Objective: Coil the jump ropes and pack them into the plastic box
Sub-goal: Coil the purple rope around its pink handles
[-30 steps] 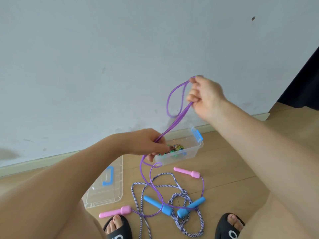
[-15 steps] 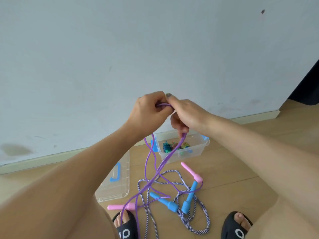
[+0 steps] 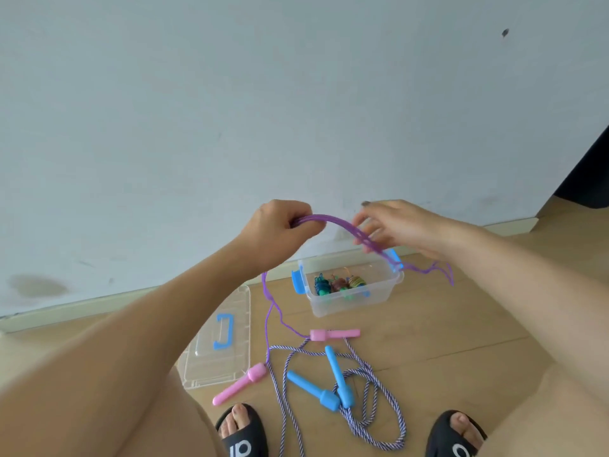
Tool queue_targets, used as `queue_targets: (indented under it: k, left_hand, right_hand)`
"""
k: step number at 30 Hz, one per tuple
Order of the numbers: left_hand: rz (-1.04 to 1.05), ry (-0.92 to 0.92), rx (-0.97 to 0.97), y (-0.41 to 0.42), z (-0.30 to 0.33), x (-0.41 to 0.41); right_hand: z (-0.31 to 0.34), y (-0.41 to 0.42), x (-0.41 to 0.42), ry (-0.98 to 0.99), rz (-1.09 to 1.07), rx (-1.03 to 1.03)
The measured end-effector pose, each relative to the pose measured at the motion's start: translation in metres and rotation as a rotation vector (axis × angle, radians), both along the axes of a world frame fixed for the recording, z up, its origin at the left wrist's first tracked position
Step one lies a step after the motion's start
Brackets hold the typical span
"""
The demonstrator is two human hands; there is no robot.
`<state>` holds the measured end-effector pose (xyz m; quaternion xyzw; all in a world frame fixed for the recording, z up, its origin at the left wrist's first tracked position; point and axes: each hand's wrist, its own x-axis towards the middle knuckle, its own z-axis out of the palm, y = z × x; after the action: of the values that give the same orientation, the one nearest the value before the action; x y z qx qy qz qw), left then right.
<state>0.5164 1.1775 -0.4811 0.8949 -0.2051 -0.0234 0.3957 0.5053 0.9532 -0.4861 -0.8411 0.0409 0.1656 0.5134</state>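
Note:
My left hand (image 3: 280, 232) is shut on a bundle of purple jump rope (image 3: 336, 224) that arches over to my right hand (image 3: 392, 229), whose fingers curl around the strands. Loose purple loops trail right of that hand, and two strands hang down to the pink handles (image 3: 334, 334) (image 3: 239, 385) on the floor. The clear plastic box (image 3: 352, 301) with blue latches stands open below my hands, with small coloured coiled items inside. A striped blue-white rope (image 3: 375, 390) with blue handles (image 3: 337, 374) lies loose on the floor.
The box's clear lid (image 3: 220, 344) with a blue handle lies flat to the left of the box. My feet in black slippers (image 3: 242, 430) (image 3: 456, 433) rest at the bottom. A pale wall with a skirting board (image 3: 99, 301) stands behind the box; the floor is wood.
My hands met in front of me half a second ago and have now drawn apart sideways, stretching the purple bundle into an arch. The pink handles have shifted on the floor.

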Motion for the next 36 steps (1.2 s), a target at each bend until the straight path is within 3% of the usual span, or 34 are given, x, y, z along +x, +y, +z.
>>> queue_targets:
  k: [2, 3, 7, 11, 13, 15, 17, 19, 21, 22, 28, 32, 36]
  left_hand:
    - [-0.029, -0.114, 0.006, -0.012, 0.000, -0.004]
    - [-0.008, -0.140, -0.004, -0.015, -0.001, -0.004]
    - [0.077, -0.134, -0.024, -0.014, 0.000, 0.005]
    - [0.088, 0.056, 0.268, 0.017, -0.011, 0.020]
    - [0.093, 0.194, 0.387, 0.039, -0.017, 0.027]
    - [0.126, 0.197, 0.338, 0.049, -0.016, 0.031]
    - [0.156, 0.109, 0.202, 0.042, -0.010, 0.027]
    - [0.122, 0.030, 0.074, 0.024, -0.003, 0.018]
    - [0.049, -0.067, 0.038, 0.008, 0.001, 0.009]
    - [0.016, -0.108, 0.040, 0.002, 0.002, 0.006]
    - [-0.071, -0.073, 0.054, 0.002, -0.003, 0.006]
    - [-0.035, 0.054, 0.300, 0.025, -0.010, 0.018]
    - [0.021, 0.160, 0.456, 0.045, -0.018, 0.026]
  right_hand:
    - [0.007, 0.026, -0.006, 0.052, 0.067, 0.268]
    - [0.010, 0.035, -0.008, 0.020, 0.090, 0.286]
    - [0.019, 0.036, 0.002, -0.260, -0.011, 0.047]
    - [0.024, 0.001, 0.015, -0.513, -0.186, -0.226]
    - [0.021, -0.021, 0.016, -0.498, -0.202, -0.477]
    - [0.010, -0.033, 0.013, -0.283, -0.126, -0.605]
    - [-0.001, -0.024, 0.009, -0.023, -0.044, -0.397]
    - [-0.001, -0.001, 0.004, 0.122, -0.041, 0.017]
    - [0.006, 0.021, 0.004, 0.082, -0.009, 0.258]
    - [0.011, 0.031, 0.004, 0.022, 0.017, 0.260]
    - [0.013, 0.041, -0.004, -0.209, 0.148, -0.057]
    - [0.024, 0.008, 0.005, -0.406, 0.115, -0.324]
    - [0.020, -0.035, 0.013, -0.337, -0.068, -0.424]
